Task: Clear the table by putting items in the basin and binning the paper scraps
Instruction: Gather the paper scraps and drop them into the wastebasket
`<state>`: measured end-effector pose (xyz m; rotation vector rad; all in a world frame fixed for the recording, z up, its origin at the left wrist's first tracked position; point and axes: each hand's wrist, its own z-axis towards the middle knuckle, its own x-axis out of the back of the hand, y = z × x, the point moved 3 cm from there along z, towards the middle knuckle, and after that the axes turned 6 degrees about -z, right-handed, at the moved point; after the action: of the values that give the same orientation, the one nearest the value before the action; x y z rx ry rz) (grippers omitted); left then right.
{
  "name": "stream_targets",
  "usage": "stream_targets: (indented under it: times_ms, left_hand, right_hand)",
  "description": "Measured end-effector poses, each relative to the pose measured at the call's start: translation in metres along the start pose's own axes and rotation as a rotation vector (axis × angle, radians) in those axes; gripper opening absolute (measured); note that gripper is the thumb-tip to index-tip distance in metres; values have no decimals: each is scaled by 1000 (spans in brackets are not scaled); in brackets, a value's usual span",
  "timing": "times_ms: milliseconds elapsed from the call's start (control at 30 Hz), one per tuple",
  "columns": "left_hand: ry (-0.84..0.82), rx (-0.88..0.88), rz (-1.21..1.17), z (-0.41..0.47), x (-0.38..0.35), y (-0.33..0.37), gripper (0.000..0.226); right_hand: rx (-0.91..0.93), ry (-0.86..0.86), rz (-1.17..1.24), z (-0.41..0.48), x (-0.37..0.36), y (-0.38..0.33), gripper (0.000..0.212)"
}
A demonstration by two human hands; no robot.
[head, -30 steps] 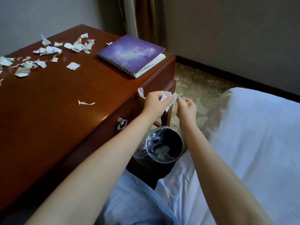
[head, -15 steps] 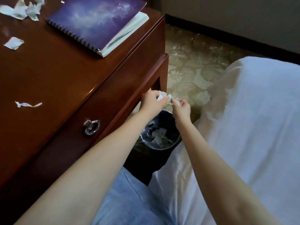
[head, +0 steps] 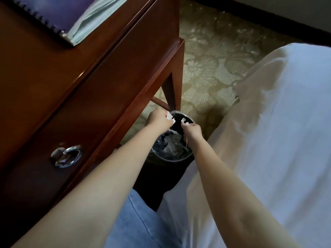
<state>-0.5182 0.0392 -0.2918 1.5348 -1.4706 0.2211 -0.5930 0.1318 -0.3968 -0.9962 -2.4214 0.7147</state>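
Metal ring pull [head: 68, 156], lower left. Patterned beige carpet [head: 211, 68] at upper centre; dark skirting board [head: 268, 17] runs along the top right. White bed sheet [head: 277, 131] fills the right side; blue denim [head: 139, 221] at bottom centre.

Reaching forward and down with both bare arms; pinching torn white paper scraps [head: 169, 116] in curled left hand [head: 159, 120] and right hand [head: 193, 131], grips close together, not touching.

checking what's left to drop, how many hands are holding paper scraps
2: the left hand grips scraps above the bin's far-left rim; the right hand pinches paper bits over its right side. More may hide in the fists.
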Motion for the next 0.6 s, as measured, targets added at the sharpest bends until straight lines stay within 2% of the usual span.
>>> stream_targets:
  times_ms: [67, 167, 233, 300, 400, 467, 533, 600]
  left_hand:
    - [-38, 41, 10, 11, -9, -8, 26]
    - [-115, 88, -3, 22, -22, -15, 33]
    - [-171, 103, -15, 25, -26, -15, 22]
    - [-187, 126, -24, 28, -29, -18, 41]
    - [-187, 146, -35, 31, -28, -22, 48]
    - [-218, 161, -57, 32, -27, -24, 43]
    - [-248, 157, -41, 30, -24, -25, 26]
    - [-249, 151, -34, 28, -22, -27, 21]
  right_hand:
    - [-43, 4, 35, 6, -2, 5, 38]
    - [-69, 5, 57, 13, -4, 9, 31]
    - [-89, -3, 40, 17, -5, 11, 28]
    - [-102, -12, 53, 18, -6, 12, 27]
    - [-130, -25, 70, 17, -7, 14, 25]
    - [-153, -29, 53, 18, -8, 15, 20]
    - [-201, -30, 11, 22, -9, 16, 14]
    - [-277, -47, 11, 26, -10, 18, 19]
